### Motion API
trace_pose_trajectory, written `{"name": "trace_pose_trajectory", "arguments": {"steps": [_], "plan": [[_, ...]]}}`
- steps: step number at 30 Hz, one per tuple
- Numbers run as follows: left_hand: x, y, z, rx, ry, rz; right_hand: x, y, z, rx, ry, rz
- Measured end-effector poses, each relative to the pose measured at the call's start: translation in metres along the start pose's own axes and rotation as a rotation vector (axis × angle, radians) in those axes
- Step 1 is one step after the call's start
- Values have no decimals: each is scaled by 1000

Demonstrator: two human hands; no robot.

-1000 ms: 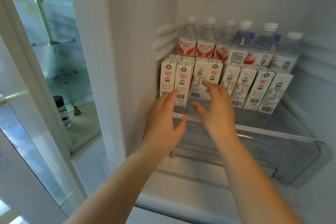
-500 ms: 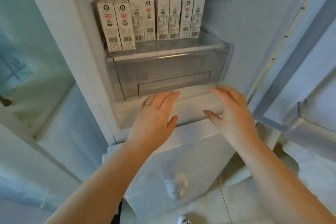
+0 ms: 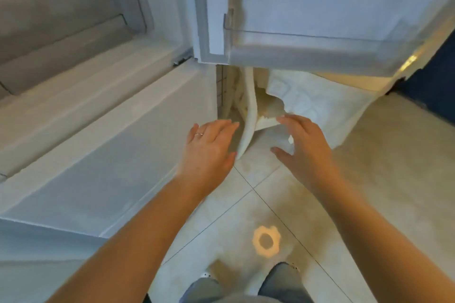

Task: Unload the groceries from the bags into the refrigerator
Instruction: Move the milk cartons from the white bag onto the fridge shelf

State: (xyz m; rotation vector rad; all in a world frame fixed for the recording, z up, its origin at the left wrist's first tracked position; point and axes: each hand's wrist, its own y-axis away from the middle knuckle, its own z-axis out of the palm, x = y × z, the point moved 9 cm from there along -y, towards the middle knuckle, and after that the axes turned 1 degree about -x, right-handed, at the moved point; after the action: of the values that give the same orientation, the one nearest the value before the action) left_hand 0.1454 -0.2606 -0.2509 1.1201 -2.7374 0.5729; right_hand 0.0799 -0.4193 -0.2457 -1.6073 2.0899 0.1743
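Both my hands hang relaxed, fingers spread, gripping nothing: left hand (image 3: 209, 147), right hand (image 3: 305, 145) over the white bag (image 3: 302, 103) on the floor (image 3: 221, 229) beside the refrigerator (image 3: 98, 130). Its print is too blurred to read, and I can't tell what's inside.

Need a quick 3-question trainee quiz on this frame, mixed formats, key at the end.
1. True or false: the left hand grips a milk carton.
2. The white bag sits: A) inside the fridge, B) on the tiled floor under the open fridge door, C) on a counter.
3. Fill in: the right hand has its fingers ____ (spread/clenched).

Key: 1 false, both hands hold nothing; 2 B; 3 spread.
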Motion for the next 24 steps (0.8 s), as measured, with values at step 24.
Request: {"name": "trace_pose_trajectory", "arguments": {"steps": [24], "plan": [[416, -167, 249, -343, 98, 326, 454, 119, -190, 35, 91, 432]]}}
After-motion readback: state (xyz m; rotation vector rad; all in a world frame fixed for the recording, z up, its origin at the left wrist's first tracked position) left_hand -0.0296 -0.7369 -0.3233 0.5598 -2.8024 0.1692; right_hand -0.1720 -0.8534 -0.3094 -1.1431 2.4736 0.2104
